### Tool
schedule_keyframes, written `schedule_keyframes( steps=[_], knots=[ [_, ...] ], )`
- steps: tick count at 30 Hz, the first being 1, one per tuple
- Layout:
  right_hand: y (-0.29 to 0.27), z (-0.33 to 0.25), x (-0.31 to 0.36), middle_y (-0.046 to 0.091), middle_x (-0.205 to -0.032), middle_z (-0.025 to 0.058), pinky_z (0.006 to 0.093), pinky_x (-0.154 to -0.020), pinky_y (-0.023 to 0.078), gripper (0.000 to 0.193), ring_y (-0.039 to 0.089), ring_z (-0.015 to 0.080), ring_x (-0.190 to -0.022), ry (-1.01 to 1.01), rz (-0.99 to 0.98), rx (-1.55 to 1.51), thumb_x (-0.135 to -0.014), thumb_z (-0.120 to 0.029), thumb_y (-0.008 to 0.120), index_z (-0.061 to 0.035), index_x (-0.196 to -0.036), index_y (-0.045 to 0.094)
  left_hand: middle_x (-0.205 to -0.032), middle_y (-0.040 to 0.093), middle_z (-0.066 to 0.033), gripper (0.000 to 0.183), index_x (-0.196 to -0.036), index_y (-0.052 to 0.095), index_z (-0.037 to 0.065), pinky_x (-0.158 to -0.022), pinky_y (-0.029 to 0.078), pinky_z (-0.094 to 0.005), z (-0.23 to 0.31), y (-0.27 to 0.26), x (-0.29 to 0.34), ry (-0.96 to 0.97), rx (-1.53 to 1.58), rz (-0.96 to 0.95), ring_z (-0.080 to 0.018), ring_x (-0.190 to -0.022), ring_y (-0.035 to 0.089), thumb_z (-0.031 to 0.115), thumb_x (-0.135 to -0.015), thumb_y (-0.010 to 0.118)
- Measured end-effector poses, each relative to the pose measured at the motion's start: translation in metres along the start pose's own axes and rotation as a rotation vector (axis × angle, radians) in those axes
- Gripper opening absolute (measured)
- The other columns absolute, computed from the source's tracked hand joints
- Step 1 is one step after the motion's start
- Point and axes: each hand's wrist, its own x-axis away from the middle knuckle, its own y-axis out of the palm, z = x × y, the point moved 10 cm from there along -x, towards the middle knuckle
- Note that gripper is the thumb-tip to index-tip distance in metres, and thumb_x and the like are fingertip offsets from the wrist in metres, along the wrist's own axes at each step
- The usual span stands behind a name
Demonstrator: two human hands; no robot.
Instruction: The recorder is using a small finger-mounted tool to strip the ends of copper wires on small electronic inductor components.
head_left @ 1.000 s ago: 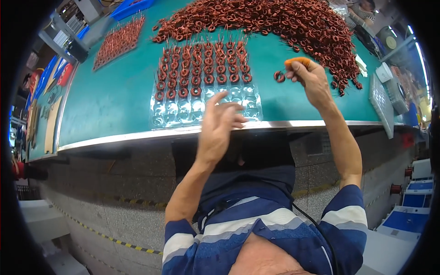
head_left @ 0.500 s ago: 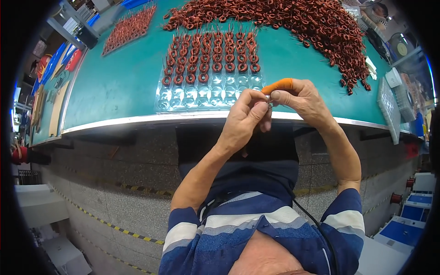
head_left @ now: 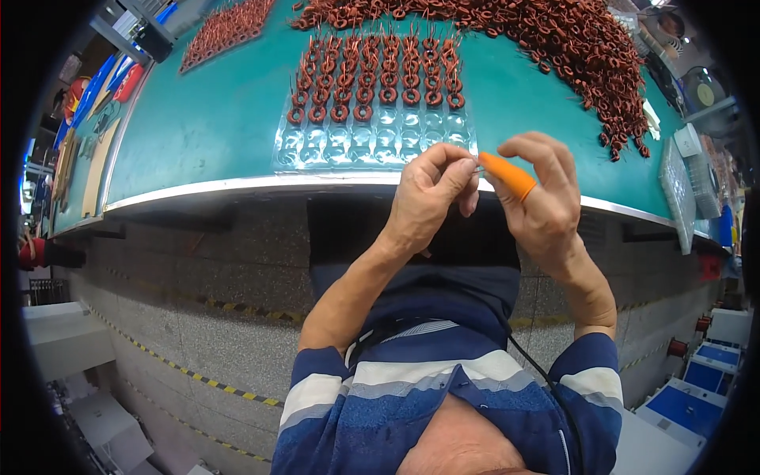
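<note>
My left hand (head_left: 431, 190) is closed in a pinch just past the table's front edge. Between its thumb and forefinger is a small ring coil, mostly hidden, of which only thin wire leads (head_left: 480, 169) show. Beside it, my right hand (head_left: 546, 202) wears an orange finger cot (head_left: 509, 176) on one finger. That fingertip and the thumb close around the leads, while the other fingers are raised and slightly blurred. A clear plastic tray (head_left: 344, 154) lies beyond my hands. Reddish-brown ring coils (head_left: 362, 112) with upright leads fill its far rows; the nearest pockets hold none.
A large heap of loose ring coils (head_left: 570, 71) spreads across the back and right of the green table (head_left: 206, 134). Another filled tray (head_left: 226, 39) stands at the far left. White containers and a clear tray (head_left: 677, 190) are at the right edge.
My right hand has turned and shifted right, its rear fingers lifting away from the pinch. My left hand keeps its pinch in nearly the same place. The view has tilted slightly.
</note>
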Motion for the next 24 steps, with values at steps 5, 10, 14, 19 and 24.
schedule_keyframes(
  steps=[5,10,14,19,24],
  knots=[
    [0.057,0.072,0.026,0.065,-0.092,0.0024,0.0274,-0.072,0.048,0.015,0.060,0.0144,-0.083,0.695,-0.205,-0.733,-0.085,-0.014,0.069,-0.0012,-0.091,0.072,-0.073,0.053,-0.0034,0.015,-0.105,0.050,0.002,-0.052,0.043,-0.0217,0.003,-0.004,0.009,0.064,-0.002,0.000,-0.0095,-0.057,0.051,0.017,-0.102,0.046],
    [0.074,0.076,0.045,0.066,-0.095,0.0037,0.0227,-0.072,0.047,0.023,0.060,0.0101,-0.081,0.826,-0.177,-0.869,-0.091,-0.020,0.066,-0.0002,-0.103,0.069,-0.082,0.051,-0.0041,0.021,-0.115,0.049,0.003,-0.062,0.042,-0.0239,0.009,-0.012,0.012,0.090,-0.108,-0.048,-0.0114,-0.068,0.051,0.018,-0.101,0.047],
    [0.076,0.071,0.063,0.066,-0.084,0.0023,0.0233,-0.067,0.048,0.026,0.059,0.0087,-0.073,0.865,-0.175,-0.905,-0.093,-0.024,0.064,-0.0010,-0.103,0.069,-0.077,0.051,-0.0003,0.020,-0.117,0.049,0.003,-0.057,0.041,-0.0215,0.025,-0.008,0.015,0.175,-0.288,-0.048,-0.0072,-0.065,0.050,0.010,-0.098,0.050],
    [0.046,0.039,0.042,0.063,-0.073,0.0145,0.0280,-0.052,0.044,0.015,0.060,0.0188,-0.059,0.441,-0.024,-0.407,-0.091,-0.014,0.064,0.0000,-0.092,0.070,-0.077,0.054,-0.0033,0.022,-0.117,0.052,0.000,-0.057,0.042,-0.0221,0.031,-0.005,0.018,0.185,-0.724,0.011,-0.0098,-0.061,0.052,0.007,-0.096,0.053],
    [0.071,0.065,0.072,0.063,-0.066,0.0033,0.0214,-0.052,0.043,0.031,0.055,0.0078,-0.057,1.024,-0.047,-0.969,-0.096,-0.024,0.057,0.0021,-0.087,0.071,-0.070,0.054,-0.0038,0.021,-0.115,0.052,0.000,-0.057,0.044,-0.0234,0.049,0.000,0.032,0.501,-0.912,0.056,-0.0099,-0.060,0.053,0.004,-0.095,0.053]
  ],
)
